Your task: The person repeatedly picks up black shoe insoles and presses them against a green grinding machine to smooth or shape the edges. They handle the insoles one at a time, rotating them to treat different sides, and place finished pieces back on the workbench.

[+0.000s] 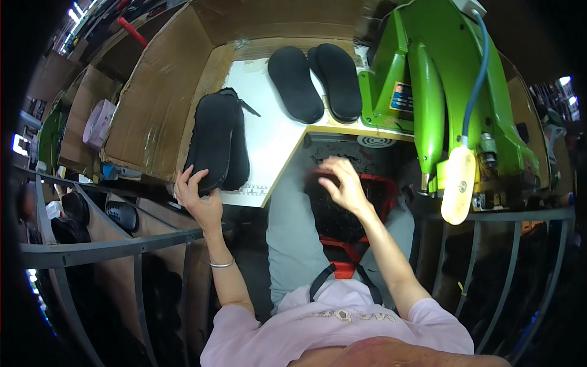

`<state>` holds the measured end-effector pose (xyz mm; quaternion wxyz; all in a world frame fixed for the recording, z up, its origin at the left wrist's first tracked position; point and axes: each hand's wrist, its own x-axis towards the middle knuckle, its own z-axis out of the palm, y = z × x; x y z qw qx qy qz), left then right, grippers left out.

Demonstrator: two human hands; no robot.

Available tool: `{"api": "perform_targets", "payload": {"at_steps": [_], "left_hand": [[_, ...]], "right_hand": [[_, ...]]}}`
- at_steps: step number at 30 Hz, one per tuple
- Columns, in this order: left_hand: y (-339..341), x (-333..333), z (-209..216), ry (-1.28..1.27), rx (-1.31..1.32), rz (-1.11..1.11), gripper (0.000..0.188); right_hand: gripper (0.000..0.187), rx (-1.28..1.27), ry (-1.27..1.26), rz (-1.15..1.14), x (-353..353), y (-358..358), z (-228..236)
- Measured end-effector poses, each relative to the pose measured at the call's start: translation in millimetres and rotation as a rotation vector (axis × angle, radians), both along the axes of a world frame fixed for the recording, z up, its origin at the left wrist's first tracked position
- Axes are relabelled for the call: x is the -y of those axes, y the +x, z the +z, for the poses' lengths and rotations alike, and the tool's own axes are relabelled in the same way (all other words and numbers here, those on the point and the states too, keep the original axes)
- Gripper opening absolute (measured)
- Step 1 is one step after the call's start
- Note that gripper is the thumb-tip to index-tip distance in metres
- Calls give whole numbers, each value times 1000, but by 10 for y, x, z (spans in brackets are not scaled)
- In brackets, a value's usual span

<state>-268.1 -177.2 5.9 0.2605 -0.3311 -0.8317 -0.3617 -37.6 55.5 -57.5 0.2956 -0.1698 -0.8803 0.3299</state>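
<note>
A stack of black shoe soles (211, 137) lies along the left side of the white tabletop, with a dark strip sticking out near its far end. My left hand (200, 199) grips the near end of the top sole, fingers over its edge and thumb at its tip. Darker, fuzzy-edged black material (241, 156) shows beside and under it. My right hand (345, 186) is above my lap, past the table's front edge, with fingers apart and nothing visible in it. More black soles (296, 85) and an overlapping pair (342, 82) lie at the back of the table.
A green machine (452, 79) stands at the right, with a yellow-white paddle-shaped piece (460, 186) hanging in front. Cardboard (153, 104) walls the left and back of the white table (278, 144). Below my right hand is a red-rimmed container (388, 192). Metal racks (98, 254) flank me.
</note>
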Motion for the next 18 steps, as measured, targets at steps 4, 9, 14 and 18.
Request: {"api": "perform_targets", "payload": {"at_steps": [4,9,14,18], "left_hand": [[269,-197,141,68,-6,-119,34],[315,-467,-55,-168,15,97,28],[903,-561,642,405,201,-367,28],[2024,-662,788,436,539,-771,36]], "right_hand": [[40,60,-372,-62,309,611,-151],[41,47,-642,-136,538,1194,-332],[58,-129,-891,-252,575,1680,-458],[123,-314,-832,-86,623,1926,-167]]}}
